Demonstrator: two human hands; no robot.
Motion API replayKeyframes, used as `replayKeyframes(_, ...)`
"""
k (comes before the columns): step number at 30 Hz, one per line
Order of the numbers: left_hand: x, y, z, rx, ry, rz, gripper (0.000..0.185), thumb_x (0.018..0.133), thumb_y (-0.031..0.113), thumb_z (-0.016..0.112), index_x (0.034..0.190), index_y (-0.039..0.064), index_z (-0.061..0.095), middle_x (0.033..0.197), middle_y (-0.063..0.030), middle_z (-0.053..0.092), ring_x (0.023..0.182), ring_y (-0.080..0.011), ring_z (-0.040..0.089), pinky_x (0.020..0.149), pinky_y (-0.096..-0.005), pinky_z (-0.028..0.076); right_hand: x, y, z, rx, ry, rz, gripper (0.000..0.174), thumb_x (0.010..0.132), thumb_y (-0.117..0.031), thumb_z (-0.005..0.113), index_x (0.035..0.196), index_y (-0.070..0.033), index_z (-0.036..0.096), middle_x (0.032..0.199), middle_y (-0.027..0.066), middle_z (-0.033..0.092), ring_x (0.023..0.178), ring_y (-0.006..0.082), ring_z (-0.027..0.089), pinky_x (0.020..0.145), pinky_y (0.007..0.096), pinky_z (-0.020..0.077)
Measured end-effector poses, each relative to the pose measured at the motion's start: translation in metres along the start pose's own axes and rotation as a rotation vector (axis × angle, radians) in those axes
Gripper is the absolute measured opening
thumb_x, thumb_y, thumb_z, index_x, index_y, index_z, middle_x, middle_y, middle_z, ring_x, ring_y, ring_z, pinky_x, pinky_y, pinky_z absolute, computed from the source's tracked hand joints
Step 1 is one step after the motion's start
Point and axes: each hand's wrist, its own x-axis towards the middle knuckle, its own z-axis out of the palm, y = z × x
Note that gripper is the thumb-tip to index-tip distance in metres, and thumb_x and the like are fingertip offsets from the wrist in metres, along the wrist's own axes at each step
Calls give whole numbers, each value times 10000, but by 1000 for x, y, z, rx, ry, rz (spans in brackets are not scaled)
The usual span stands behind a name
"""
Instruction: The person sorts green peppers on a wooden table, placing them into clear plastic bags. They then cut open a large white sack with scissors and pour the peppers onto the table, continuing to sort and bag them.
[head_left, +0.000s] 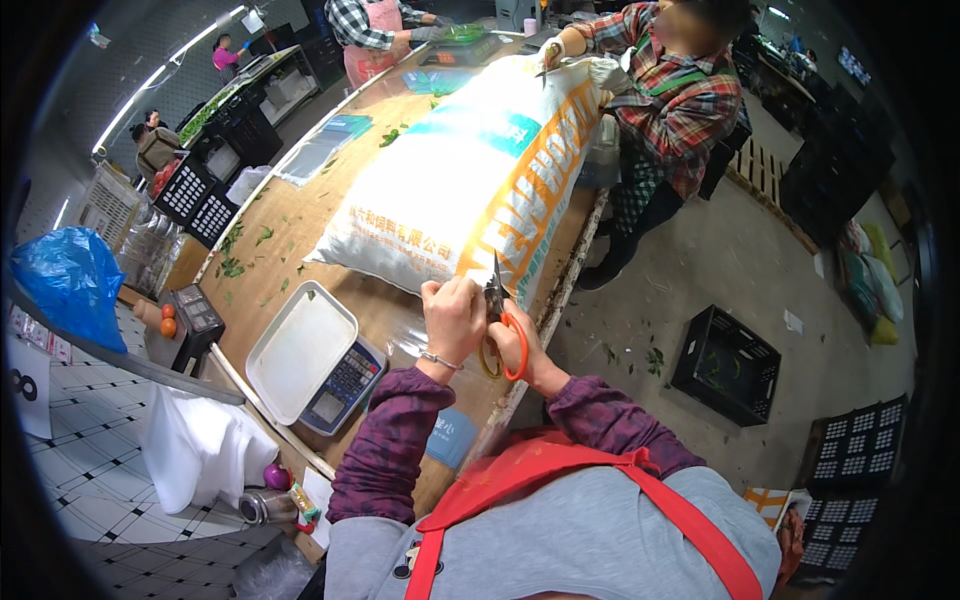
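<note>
A large white woven sack (427, 180) with orange and teal printing lies full across the wooden table. My left hand (454, 319) pinches the sack's near end close to its lower corner. In my right hand (519, 337) are scissors (514, 352) with orange-red handles, their blades pointing away from me at the sack's edge. The blades look slightly apart; whether they cut into the fabric is hard to see. At the sack's far end a co-worker's gloved hand (551, 54) holds a small pointed tool against it.
A digital scale (341, 397) with a white tray (304, 352) stands left of my hands. Leaf scraps (231, 266) and plastic bags (322, 150) lie along the wooden table (300, 225). A black crate (727, 367) sits on the floor to the right. The co-worker (667, 112) stands at the far right.
</note>
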Motion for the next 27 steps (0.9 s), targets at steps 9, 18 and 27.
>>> replayKeyframes(9, -11, -7, 1, -110, 45, -61, 86, 749, 35, 635, 746, 68, 556, 644, -49, 525, 588, -240, 497, 719, -343, 346, 23, 4, -4, 158, -4, -39, 88, 806, -57, 488, 876, -7, 506, 701, 61, 560, 598, 123, 522, 535, 256, 427)
replayKeyframes(18, -18, -5, -14, -120, 8, -124, 93, 741, 28, 643, 755, 63, 558, 660, -62, 527, 618, -247, 499, 715, -344, 351, 72, -27, -13, 329, 85, 83, 142, 804, -92, 470, 704, -9, 528, 614, 76, 564, 509, 137, 509, 467, 266, 377)
replayKeyframes(27, -24, -4, -17, -145, -22, -184, 92, 748, 31, 655, 760, 54, 566, 649, -55, 513, 611, -235, 502, 727, -344, 349, 132, -27, -45, 340, 41, 77, 198, 809, -119, 460, 661, -15, 538, 594, 69, 554, 511, 149, 520, 503, 258, 409)
